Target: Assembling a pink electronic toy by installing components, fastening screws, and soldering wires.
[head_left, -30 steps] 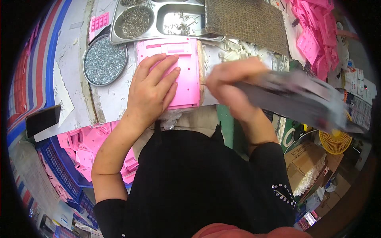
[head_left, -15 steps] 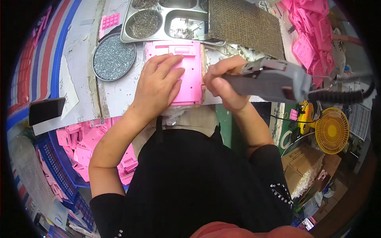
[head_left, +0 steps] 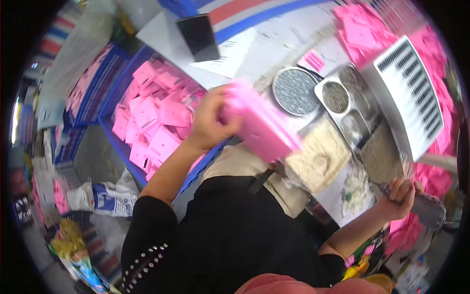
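Left hand (head_left: 208,120) is closed around one end of a flat pink plastic panel (head_left: 262,128), thumb side toward the body, fingers wrapped over the near edge. Panel is blurred, tilted, off the surface (head_left: 274,41), held in the air between the blue crate (head_left: 110,110) and the worktop. Gripping it by one end probably keeps the wide face free and lets it swing over the crate of pink parts (head_left: 156,125), which sits right at the person's left, within easy reach.

Left forearm comes up from the lower left, elbow bent, wrist cocked inward.

Right hand (head_left: 399,196) is closed on the grip of a grey handheld tool (head_left: 426,208), down at the right edge, well apart from the panel. Arm is stretched out and low, so the tool looks parked clear of the work rather than applied to anything.

On the surface: round tray of grey glitter-like bits (head_left: 295,90), a compartmented metal tray (head_left: 342,105) just beside it, a beige textured pad (head_left: 318,159) near the panel's far end. Black phone-like slab (head_left: 198,36) lies farther back. Pink parts heap (head_left: 372,29) at top right.
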The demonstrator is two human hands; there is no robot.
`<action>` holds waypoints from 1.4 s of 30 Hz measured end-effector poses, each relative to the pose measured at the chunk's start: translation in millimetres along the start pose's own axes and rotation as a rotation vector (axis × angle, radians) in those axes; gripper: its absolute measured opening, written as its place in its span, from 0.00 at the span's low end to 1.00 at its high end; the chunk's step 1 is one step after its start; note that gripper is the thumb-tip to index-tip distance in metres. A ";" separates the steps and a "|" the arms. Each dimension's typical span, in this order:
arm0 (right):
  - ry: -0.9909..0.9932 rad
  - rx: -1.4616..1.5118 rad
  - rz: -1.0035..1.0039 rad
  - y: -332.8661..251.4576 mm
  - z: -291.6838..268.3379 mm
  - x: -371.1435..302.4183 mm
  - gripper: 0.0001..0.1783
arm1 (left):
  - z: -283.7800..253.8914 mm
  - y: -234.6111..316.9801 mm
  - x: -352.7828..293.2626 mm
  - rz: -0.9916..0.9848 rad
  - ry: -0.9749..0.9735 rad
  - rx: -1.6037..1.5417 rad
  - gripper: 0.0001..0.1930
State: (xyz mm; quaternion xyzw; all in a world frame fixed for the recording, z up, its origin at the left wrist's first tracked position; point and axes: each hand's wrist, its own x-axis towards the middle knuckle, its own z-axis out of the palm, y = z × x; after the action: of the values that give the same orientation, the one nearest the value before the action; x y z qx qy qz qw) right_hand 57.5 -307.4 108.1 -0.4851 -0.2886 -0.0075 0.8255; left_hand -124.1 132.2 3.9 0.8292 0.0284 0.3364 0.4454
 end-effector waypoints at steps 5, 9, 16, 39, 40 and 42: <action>0.115 -0.086 0.033 42.4 3.0 14.6 0.14 | -142.5 -139.0 -229.0 -0.855 0.605 0.212 0.17; 0.084 -0.159 0.004 52.4 12.4 33.6 0.17 | -159.3 -106.2 -225.8 -1.216 -0.450 0.892 0.26; 0.248 -0.477 0.088 38.0 15.0 58.5 0.39 | 26.0 -7.4 153.4 -0.050 -0.102 -0.042 0.10; 0.475 -0.815 0.049 21.3 -33.6 43.0 0.41 | 43.9 -307.2 544.7 -0.222 0.516 0.943 0.26; 0.497 -0.881 0.031 19.2 -39.1 40.6 0.40 | 43.0 -290.0 544.6 -0.245 0.612 0.823 0.24; 0.659 -1.095 -0.076 19.6 -33.1 37.5 0.37 | 44.0 -244.1 539.9 -0.285 0.738 0.579 0.21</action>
State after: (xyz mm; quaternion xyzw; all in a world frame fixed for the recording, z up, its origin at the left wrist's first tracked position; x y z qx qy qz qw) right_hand 110.0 -313.6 98.6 -0.7981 0.0089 -0.3317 0.5029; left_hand 380.0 434.6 89.9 0.7322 0.3899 0.5219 0.1986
